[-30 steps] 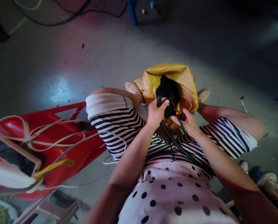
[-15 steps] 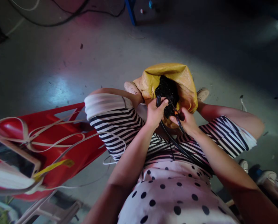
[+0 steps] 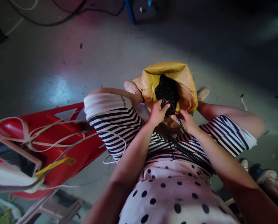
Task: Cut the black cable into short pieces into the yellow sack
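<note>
You are reaching both bare arms forward and down, forearms converging toward the middle of the scene. Your left hand [image 3: 157, 112] is curling its fingers closed, thumb pointing right. Your right hand [image 3: 186, 120] is pinching shut just beside it, the two hands nearly touching, wrists straight, elbows near.
</note>
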The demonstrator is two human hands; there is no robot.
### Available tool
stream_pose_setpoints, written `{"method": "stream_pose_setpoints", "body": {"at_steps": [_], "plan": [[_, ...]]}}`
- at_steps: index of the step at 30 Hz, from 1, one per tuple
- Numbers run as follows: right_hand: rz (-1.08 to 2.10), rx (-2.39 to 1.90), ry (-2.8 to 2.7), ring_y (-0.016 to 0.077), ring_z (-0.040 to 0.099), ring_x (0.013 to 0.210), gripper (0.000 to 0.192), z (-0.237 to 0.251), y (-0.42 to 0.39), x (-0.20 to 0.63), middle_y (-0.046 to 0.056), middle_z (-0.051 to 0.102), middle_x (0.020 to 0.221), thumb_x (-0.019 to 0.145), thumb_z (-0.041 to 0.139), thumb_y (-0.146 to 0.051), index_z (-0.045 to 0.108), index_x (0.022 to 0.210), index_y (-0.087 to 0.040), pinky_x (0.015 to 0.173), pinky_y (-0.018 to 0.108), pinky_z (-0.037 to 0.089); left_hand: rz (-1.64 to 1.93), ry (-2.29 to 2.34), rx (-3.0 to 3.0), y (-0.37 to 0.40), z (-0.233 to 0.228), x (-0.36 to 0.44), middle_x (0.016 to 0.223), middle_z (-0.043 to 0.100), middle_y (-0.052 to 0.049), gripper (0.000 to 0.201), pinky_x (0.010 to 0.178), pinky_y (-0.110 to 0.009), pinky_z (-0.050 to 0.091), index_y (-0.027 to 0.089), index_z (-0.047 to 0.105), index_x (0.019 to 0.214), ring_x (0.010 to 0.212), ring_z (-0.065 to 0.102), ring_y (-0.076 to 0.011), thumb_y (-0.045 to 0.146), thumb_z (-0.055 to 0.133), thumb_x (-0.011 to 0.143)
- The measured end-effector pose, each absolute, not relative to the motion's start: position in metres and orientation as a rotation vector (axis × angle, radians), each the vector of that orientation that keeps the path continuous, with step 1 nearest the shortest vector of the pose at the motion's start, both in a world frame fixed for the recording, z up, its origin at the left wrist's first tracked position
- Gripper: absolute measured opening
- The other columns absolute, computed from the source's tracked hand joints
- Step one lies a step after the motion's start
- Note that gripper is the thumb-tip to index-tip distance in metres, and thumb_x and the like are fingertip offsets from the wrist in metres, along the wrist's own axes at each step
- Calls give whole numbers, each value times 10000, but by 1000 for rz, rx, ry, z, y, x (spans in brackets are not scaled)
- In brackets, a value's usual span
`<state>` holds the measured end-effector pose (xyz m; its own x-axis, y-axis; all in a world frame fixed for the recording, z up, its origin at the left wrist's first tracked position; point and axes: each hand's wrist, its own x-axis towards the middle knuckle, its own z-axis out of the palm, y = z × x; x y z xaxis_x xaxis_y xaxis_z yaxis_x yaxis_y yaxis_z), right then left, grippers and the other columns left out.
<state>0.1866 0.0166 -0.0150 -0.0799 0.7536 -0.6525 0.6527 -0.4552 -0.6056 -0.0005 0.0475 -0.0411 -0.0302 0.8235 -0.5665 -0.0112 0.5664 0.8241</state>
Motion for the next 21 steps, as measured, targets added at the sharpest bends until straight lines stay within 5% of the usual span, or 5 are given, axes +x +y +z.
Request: {"method": "stream_pose_setpoints", "body": {"at_steps": [7,11,16,21], "plan": [[1732,-2034,-1447,205,644,551,683,-32,8,188,11,627,648,853,742,-914,564,860,-254,514,308,485,625,1516,591,42,-57,10,701,589,46,64,451,-191,331,164,713,938,515,469,-89,180,771,961],[1799,-2140,-1457,188,638,514,611,-36,8,186,2,620,620,934,740,-822,576,886,-236,494,280,462,551,1570,551,43,-59,14,695,569,46,87,474,-190,337,154,698,905,530,480,-89,132,733,982],[1574,-2344,-1863,282,778,818,575,-30,23,186,102,782,838,996,697,-782,665,907,-215,639,307,482,581,1659,495,40,-67,15,701,581,44,187,476,-206,324,173,668,839,542,473,-97,209,811,955],[1368,-2608,-2216,384,816,1077,698,-35,79,186,196,848,1158,972,684,-847,752,1235,-204,771,374,564,677,1679,459,34,-75,15,654,517,56,413,499,-207,330,199,569,725,549,449,-87,360,884,939]]}}
